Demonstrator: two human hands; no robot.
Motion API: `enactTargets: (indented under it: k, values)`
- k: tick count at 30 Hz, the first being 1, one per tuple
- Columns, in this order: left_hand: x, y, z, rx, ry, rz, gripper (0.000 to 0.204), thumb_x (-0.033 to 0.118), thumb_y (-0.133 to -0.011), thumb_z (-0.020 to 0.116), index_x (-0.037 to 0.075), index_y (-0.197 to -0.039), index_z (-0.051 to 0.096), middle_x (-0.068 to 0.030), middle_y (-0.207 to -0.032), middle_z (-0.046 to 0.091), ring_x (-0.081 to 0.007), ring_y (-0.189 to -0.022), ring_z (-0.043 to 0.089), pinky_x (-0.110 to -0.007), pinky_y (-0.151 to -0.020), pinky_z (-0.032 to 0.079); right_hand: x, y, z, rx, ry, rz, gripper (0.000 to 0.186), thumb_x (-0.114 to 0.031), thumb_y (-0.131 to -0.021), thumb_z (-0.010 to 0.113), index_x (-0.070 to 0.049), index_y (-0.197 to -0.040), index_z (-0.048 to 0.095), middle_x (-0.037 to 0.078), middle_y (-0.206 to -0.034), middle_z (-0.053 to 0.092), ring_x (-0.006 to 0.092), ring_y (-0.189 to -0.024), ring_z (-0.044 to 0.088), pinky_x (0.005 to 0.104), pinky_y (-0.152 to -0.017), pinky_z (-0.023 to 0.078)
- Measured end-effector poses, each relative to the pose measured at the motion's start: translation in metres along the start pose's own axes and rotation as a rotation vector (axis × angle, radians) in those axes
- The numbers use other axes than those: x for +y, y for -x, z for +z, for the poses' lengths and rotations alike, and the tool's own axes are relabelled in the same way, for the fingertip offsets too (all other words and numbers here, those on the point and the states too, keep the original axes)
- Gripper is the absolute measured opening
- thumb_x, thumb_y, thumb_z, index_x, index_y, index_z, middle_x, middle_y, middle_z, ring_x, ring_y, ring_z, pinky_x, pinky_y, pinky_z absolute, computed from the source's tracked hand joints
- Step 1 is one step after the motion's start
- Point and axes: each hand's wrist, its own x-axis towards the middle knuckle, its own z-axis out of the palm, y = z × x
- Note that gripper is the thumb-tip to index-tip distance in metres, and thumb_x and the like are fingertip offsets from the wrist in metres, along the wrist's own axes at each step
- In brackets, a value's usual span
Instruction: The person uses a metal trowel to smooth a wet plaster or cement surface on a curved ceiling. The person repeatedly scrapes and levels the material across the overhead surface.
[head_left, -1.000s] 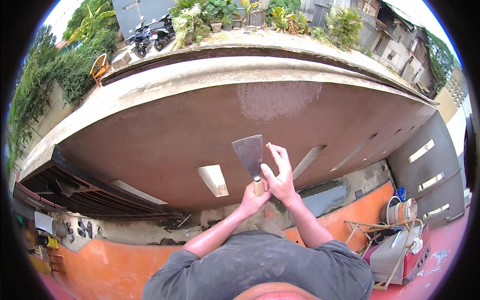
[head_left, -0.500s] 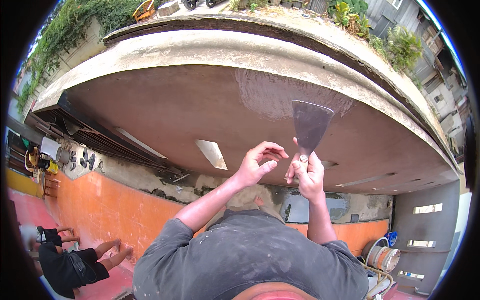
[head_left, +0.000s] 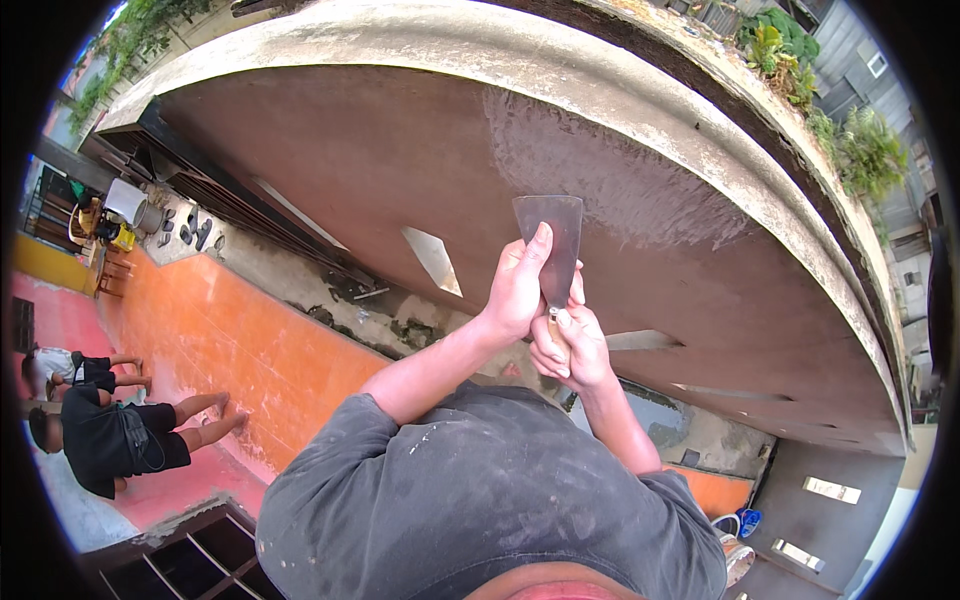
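Note:
A wide metal scraper [head_left: 562, 225] with a wooden handle is held upright between my two hands, in front of a brown plastered surface [head_left: 300, 150] that has a paler, streaky patch [head_left: 645, 170]. My left hand [head_left: 518, 285] grips the blade, its thumb lying on the face and its fingers behind. Just below and to the right, my right hand [head_left: 573, 345] is closed round the handle.
Two people [head_left: 120, 435] in dark shorts are on the pink and orange flooring [head_left: 230, 320] at left, beside a dark metal grid [head_left: 180, 560]. Buckets and footwear [head_left: 190, 228] lie farther back. A pale concrete ledge [head_left: 480, 40] borders the brown surface; slotted grey wall [head_left: 820, 520] at right.
The handle passed from my left hand to my right; my left hand, open half a second ago, now grips the blade. The view has turned, bringing the two people more into sight.

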Motion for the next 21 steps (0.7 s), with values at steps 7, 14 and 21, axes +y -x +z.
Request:
enactTargets:
  k: [7,14,21]
  values:
    - [0.006,-0.012,-0.007,0.030,-0.018,-0.137,0.066,0.059,-0.106,0.038,0.004,-0.077,0.060,-0.0094,-0.059,0.059,-0.0188,-0.053,0.063,-0.032,-0.051,0.053,0.014,-0.006,0.012,0.181,0.280,-0.100,0.026,-0.028,-0.109,0.047,-0.002,-0.115,0.046,0.003,-0.055,0.043,0.0093,-0.038,0.037,0.0241,-0.035,0.032]
    - [0.011,-0.008,-0.005,0.028,-0.029,-0.212,0.067,0.059,-0.106,0.036,0.003,-0.078,0.060,-0.0098,-0.060,0.059,-0.0195,-0.054,0.062,-0.032,-0.052,0.053,0.017,-0.004,0.022,0.228,0.318,-0.157,0.021,-0.022,-0.109,0.049,-0.004,-0.098,0.050,0.003,-0.057,0.047,0.0090,-0.041,0.041,0.0237,-0.038,0.033]
    - [0.005,-0.012,0.000,-0.008,0.119,-0.156,0.073,0.059,-0.107,0.029,0.004,-0.073,0.061,-0.0103,-0.057,0.059,-0.0196,-0.050,0.058,-0.031,-0.053,0.051,0.000,-0.003,0.019,0.212,0.348,-0.067,0.023,-0.022,-0.109,0.048,-0.005,-0.094,0.049,0.001,-0.056,0.046,0.0077,-0.042,0.041,0.0235,-0.039,0.032]
